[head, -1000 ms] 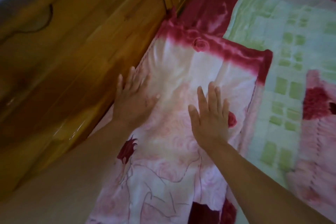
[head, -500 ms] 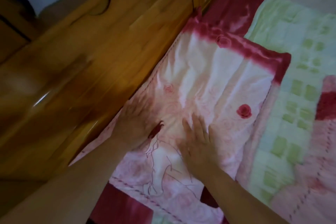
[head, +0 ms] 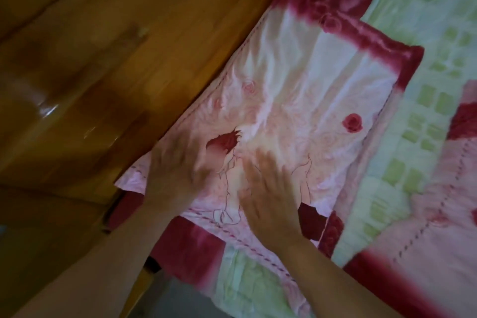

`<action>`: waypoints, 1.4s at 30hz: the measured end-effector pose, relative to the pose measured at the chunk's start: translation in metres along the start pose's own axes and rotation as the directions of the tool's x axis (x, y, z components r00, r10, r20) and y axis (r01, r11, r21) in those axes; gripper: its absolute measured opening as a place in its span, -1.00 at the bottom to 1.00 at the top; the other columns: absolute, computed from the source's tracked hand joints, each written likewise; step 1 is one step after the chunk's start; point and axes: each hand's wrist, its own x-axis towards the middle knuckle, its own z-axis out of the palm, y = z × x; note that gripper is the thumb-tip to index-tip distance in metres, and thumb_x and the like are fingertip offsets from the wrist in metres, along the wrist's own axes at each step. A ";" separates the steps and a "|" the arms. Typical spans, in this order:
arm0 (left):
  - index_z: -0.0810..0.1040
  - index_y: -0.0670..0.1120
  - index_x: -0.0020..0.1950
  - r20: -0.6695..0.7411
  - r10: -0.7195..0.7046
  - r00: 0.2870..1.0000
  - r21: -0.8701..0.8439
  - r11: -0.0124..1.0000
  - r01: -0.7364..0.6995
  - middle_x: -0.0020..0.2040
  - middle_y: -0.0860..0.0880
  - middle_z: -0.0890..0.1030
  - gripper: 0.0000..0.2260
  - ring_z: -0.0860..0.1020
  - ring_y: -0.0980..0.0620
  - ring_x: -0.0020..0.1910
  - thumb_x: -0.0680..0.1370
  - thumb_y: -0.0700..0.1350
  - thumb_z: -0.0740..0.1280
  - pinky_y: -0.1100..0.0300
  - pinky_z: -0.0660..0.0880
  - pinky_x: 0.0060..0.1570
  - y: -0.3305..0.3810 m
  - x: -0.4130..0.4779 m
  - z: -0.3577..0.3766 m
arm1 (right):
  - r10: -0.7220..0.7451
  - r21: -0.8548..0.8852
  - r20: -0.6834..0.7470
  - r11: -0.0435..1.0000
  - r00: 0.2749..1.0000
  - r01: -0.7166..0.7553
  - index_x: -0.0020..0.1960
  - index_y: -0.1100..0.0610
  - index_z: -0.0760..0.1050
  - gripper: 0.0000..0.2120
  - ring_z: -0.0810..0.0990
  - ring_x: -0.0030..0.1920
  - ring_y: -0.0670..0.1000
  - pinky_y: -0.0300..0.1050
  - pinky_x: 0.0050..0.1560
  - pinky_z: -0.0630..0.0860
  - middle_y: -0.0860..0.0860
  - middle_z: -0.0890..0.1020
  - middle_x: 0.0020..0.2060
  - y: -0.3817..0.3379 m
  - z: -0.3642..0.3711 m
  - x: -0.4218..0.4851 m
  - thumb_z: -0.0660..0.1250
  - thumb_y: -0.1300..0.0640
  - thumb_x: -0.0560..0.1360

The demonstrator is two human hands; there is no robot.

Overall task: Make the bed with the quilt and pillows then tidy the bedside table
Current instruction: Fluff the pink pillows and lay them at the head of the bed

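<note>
A pink and white pillow point(head: 304, 95) with a dark red border and rose print lies flat against the wooden headboard point(head: 124, 64). Both my hands lie flat on its near half, fingers straight. My left hand point(head: 178, 165) presses near the headboard side, beside a red rose print. My right hand point(head: 268, 188) rests a little to the right of it and is blurred by motion. The quilt point(head: 423, 137), green squares with pink and red patches, spreads under and to the right of the pillow.
The glossy wooden headboard fills the left of the view, with a wooden post point(head: 139, 289) at the bed's near corner. A strip of grey floor point(head: 180, 302) shows below the quilt's edge.
Both hands have slid along the pillow from its far half toward its near end, staying flat on it. The view has shifted, so more of the pillow's near edge shows.
</note>
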 end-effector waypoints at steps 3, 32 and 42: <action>-0.23 0.01 0.58 0.215 -0.019 0.977 0.020 1.000 0.015 0.54 -0.06 -0.35 -0.11 -0.36 -0.06 0.52 0.35 0.43 -0.56 -0.12 -0.22 0.49 -0.018 -0.002 0.028 | -0.017 -0.058 0.154 0.998 0.988 0.026 0.57 0.03 -0.07 -0.41 -0.24 0.55 0.04 0.22 0.49 -0.04 0.01 -0.19 0.55 0.009 0.023 -0.010 -0.10 -0.19 0.62; 0.16 0.00 0.55 0.319 -0.054 0.946 0.201 0.980 -0.012 0.59 -0.12 -0.07 -0.13 -0.16 -0.13 0.56 0.40 0.34 -0.47 -0.24 -0.04 0.46 0.018 0.040 0.003 | 0.098 -0.054 0.208 0.995 0.973 -0.089 0.53 0.04 0.13 -0.41 0.06 0.52 0.16 0.23 0.36 0.31 0.08 -0.09 0.56 0.054 -0.027 -0.037 -0.02 -0.19 0.57; 0.47 -0.07 0.33 0.293 0.058 0.954 0.115 0.989 -0.095 0.30 -0.18 0.42 -0.26 0.33 -0.25 0.31 0.53 0.25 -0.31 -0.18 0.37 0.15 0.164 0.125 -0.026 | 0.150 0.192 0.229 0.962 0.962 -0.196 0.55 0.11 0.09 -0.42 -0.07 0.56 0.07 0.02 0.52 -0.16 0.04 -0.03 0.57 0.095 -0.091 -0.039 -0.02 -0.06 0.57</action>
